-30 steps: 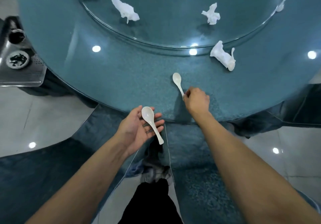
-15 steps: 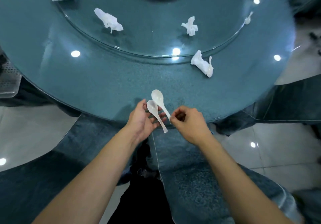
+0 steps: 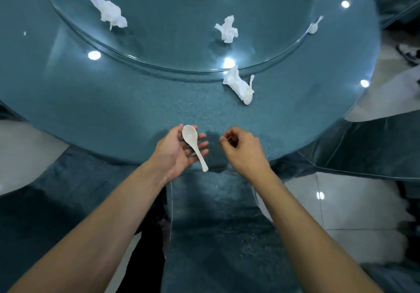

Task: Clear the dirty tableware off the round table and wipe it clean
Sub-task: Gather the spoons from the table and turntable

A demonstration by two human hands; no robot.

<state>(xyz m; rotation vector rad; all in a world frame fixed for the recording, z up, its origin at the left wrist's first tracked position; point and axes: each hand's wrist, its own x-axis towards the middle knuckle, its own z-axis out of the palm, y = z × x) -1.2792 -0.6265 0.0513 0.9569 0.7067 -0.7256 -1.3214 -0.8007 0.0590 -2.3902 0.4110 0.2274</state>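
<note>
White and smooth, a little plastic soup spoon [image 3: 193,143] lies across the open palm of the person's left hand [image 3: 179,150], with its round bowl up by the fingertips and its thin handle poking out past the hand. It may be two spoons stacked, but I cannot tell. That hand is spread wide and flat, just over the near edge of the big round teal table with the shiny glass top [image 3: 113,101]. The right hand [image 3: 244,150] is close beside it, fingers curled in and pinched together; whether it holds anything I cannot tell. On the table, a crumpled white paper napkin [image 3: 238,85] sits near the rim of the round glass turning tray [image 3: 159,64]. Two more scrunched napkins [image 3: 108,10] lie on the tray, and another small white spoon [image 3: 314,27] rests at its far right edge.
</note>
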